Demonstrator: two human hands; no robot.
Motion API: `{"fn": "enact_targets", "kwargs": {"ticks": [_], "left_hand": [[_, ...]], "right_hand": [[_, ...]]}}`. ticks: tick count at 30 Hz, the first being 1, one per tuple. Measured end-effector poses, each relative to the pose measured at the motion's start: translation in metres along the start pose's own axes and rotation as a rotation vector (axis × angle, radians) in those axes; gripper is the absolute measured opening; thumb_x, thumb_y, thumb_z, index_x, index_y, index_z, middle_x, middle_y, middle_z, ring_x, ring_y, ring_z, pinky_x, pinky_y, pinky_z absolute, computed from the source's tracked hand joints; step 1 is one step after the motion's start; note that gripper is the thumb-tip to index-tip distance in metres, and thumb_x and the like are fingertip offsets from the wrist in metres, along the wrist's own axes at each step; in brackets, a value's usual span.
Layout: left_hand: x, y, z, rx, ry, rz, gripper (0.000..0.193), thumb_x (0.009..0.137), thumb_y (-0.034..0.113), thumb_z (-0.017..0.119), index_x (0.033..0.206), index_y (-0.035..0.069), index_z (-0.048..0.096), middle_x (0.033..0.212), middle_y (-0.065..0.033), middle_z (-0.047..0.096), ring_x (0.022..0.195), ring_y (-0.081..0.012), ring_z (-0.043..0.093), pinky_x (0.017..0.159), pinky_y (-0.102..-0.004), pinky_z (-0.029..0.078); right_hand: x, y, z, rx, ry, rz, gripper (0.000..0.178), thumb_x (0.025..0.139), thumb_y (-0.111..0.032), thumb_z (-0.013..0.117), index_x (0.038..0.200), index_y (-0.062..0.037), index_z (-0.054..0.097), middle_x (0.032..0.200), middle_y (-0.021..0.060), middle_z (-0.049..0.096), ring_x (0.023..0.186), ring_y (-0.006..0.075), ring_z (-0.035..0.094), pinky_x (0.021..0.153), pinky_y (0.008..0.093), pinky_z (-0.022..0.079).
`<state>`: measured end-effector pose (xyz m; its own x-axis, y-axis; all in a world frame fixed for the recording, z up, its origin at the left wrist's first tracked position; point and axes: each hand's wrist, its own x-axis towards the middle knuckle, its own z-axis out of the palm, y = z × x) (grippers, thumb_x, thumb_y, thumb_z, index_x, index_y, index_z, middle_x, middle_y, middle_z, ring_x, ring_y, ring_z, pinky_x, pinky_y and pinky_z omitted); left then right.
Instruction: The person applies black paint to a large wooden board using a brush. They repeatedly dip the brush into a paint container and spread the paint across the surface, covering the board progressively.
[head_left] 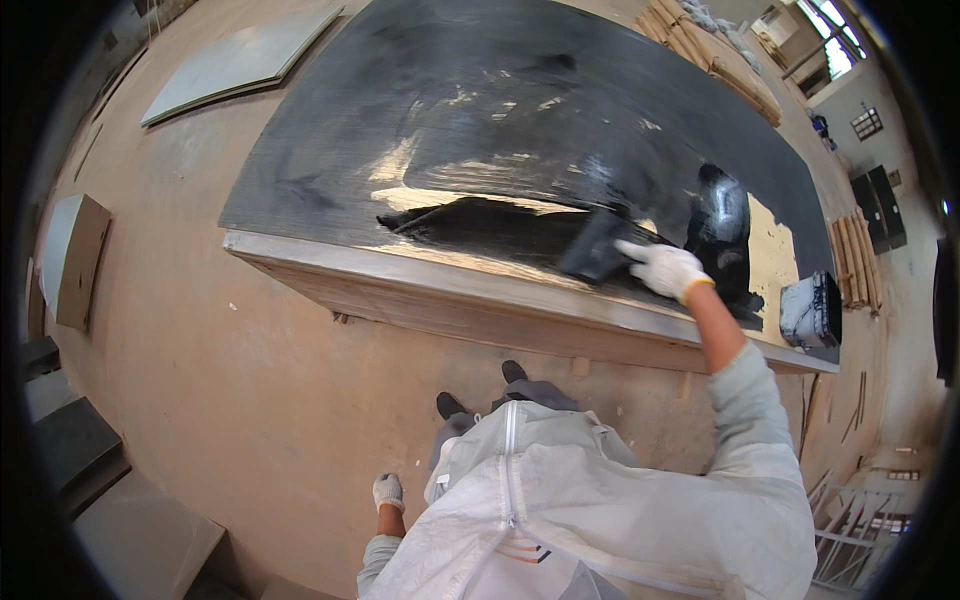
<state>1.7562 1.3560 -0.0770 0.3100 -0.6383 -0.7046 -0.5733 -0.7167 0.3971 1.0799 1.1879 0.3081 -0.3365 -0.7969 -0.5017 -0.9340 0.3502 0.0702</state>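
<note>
My right hand [668, 270], in a white knit glove with a yellow cuff, grips a dark, flat-bladed spreader [597, 246]. Its blade rests on wet black coating [480, 226] along the near edge of a large board stack [300, 150]. The stack's top is mostly black, with bare pale patches between the smears. A thicker, glossy black pool [718, 215] lies right of the spreader. On the right near corner stands a smeared square tub [810, 310]. My left hand [388, 491], gloved too, hangs low at my side with fingers curled and nothing visible in it.
A grey sheet [240, 65] lies at the far left, and a pale block-like stack [76, 262] stands closer on that side. Dark boards [75, 450] sit at the lower left. Wooden strips [855, 262] are on the right, brown bundles [710, 58] behind the board stack.
</note>
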Motion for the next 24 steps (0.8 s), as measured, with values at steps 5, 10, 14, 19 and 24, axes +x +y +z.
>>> {"fn": "enact_targets", "kwargs": {"ticks": [5,10,14,19,24], "left_hand": [[-0.035,0.001,0.038,0.107,-0.036,-0.114,0.031,0.092,0.021,0.066,0.108,0.001,0.082,0.097,-0.0173,0.081,0.090,-0.0298,0.076,0.081,-0.0431,0.058],[-0.042,0.058,0.092,0.022,0.019,-0.032,0.029,0.093,0.024,0.068,0.108,0.002,0.082,0.101,-0.0201,0.081,0.095,-0.0322,0.077,0.086,-0.0419,0.058],[-0.058,0.130,0.126,0.005,0.067,0.192,0.029,0.095,0.026,0.067,0.109,0.004,0.081,0.106,-0.0216,0.080,0.103,-0.0368,0.077,0.092,-0.0438,0.059],[-0.098,0.172,0.133,0.071,0.130,0.267,0.031,0.097,0.028,0.065,0.113,0.007,0.080,0.110,-0.0218,0.079,0.108,-0.0396,0.076,0.098,-0.0467,0.059],[-0.111,0.144,0.119,0.121,0.153,0.088,0.034,0.095,0.032,0.065,0.113,0.008,0.081,0.112,-0.0232,0.079,0.110,-0.0407,0.075,0.098,-0.0479,0.058]], "right_hand": [[-0.035,0.182,0.012,-0.060,-0.057,0.235,0.061,0.098,-0.021,0.066,0.157,-0.0363,0.057,0.130,0.0241,0.073,0.120,0.0416,0.071,0.101,0.0469,0.056],[-0.033,0.195,0.037,-0.044,-0.049,0.072,0.058,0.099,-0.027,0.065,0.157,-0.0323,0.058,0.127,0.0218,0.075,0.115,0.0396,0.073,0.098,0.0474,0.057],[0.036,0.076,0.002,-0.188,-0.003,-0.247,0.053,0.104,-0.024,0.056,0.157,-0.0312,0.056,0.106,0.0083,0.078,0.100,0.0293,0.076,0.084,0.0428,0.060],[0.138,-0.119,-0.029,0.046,0.227,-0.568,0.032,0.103,-0.020,0.053,0.123,-0.0084,0.076,0.119,0.0157,0.080,0.109,0.0343,0.079,0.089,0.0471,0.064],[0.179,-0.239,-0.069,-0.060,0.145,-0.581,0.038,0.103,-0.020,0.053,0.132,-0.0100,0.074,0.131,0.0154,0.077,0.121,0.0350,0.075,0.099,0.0487,0.061]]}}
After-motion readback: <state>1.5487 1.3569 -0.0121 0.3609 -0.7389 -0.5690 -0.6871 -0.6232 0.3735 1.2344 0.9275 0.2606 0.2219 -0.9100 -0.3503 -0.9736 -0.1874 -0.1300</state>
